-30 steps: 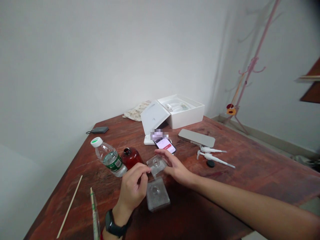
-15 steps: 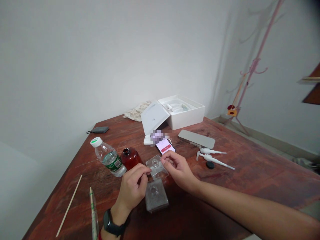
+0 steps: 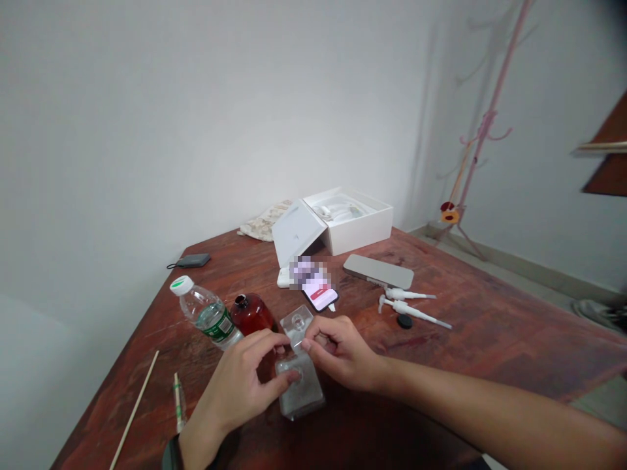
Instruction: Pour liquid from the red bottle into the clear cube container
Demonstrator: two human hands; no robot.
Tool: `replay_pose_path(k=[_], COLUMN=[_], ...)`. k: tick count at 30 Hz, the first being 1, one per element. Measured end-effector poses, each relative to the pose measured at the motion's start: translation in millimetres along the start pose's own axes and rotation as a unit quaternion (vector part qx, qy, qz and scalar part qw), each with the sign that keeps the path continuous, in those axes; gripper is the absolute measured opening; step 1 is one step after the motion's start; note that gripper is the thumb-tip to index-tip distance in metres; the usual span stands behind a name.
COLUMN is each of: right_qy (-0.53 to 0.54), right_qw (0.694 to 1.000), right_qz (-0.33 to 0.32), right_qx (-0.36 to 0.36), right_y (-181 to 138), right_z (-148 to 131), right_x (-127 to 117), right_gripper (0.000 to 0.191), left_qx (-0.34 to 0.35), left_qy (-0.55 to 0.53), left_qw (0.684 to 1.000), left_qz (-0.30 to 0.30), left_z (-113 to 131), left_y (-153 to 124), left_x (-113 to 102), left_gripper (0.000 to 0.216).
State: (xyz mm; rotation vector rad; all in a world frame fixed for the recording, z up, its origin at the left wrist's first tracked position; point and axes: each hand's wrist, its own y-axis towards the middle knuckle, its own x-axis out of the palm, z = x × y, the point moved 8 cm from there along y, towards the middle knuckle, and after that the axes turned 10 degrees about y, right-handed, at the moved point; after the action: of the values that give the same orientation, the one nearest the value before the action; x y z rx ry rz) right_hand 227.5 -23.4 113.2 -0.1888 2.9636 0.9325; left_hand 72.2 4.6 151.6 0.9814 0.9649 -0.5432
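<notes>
My left hand [image 3: 242, 385] reaches over a square clear bottle with grey contents [image 3: 301, 395] lying on the wooden table [image 3: 490, 352], fingertips touching its top near the opening. My right hand [image 3: 340, 352] is curled in a pinch beside a second square clear bottle [image 3: 296, 324] that stands tilted just behind the first. Its fingers press against that bottle's lower edge. A dark red bottle [image 3: 251, 312] and a plastic water bottle [image 3: 206, 313] lie just left of them.
A phone [image 3: 321, 295] with a lit screen, a white open box [image 3: 343, 225], a grey flat case [image 3: 378, 271], two white pump heads [image 3: 411, 307], a black cap [image 3: 404, 320], a grey pouch [image 3: 193, 261], and wooden sticks [image 3: 134, 408] lie on the table. A pink coat stand [image 3: 482, 130] stands at the back right.
Both hands have dropped lower and closer together. My left hand let go of the tilted bottle's edge and moved onto the lying bottle. My right hand came nearer.
</notes>
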Motion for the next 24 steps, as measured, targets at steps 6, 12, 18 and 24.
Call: replay_pose_path(k=[6,12,18,24], right_qy=[-0.016,-0.064,-0.121,-0.152], right_qw=[0.999,0.986,0.958,0.945], right_qz=[0.000,-0.023,-0.142,-0.148], right_qx=[-0.034,-0.154,-0.220,-0.250], right_y=[0.2,-4.2,-11.6,-18.2], right_z=[-6.7,-27.3,-35.1,-41.0], right_x=[-2.0,-6.2,16.2,22.4], right_gripper=[0.022,0.074,0.105,0.087], left_qx=[0.038,0.116,0.193,0.134], left_qy=[-0.019,-0.060,-0.011,0.019], left_qw=[0.996,0.989,0.980,0.991], left_qz=[0.076,0.067,0.050,0.011], left_z=[15.0,50.8,75.5,68.2], left_y=[-1.9,-5.3,-6.5,-10.1], left_x=[-8.5,7.5,32.7,57.0], left_gripper=[0.055,0.081,0.084,0.075])
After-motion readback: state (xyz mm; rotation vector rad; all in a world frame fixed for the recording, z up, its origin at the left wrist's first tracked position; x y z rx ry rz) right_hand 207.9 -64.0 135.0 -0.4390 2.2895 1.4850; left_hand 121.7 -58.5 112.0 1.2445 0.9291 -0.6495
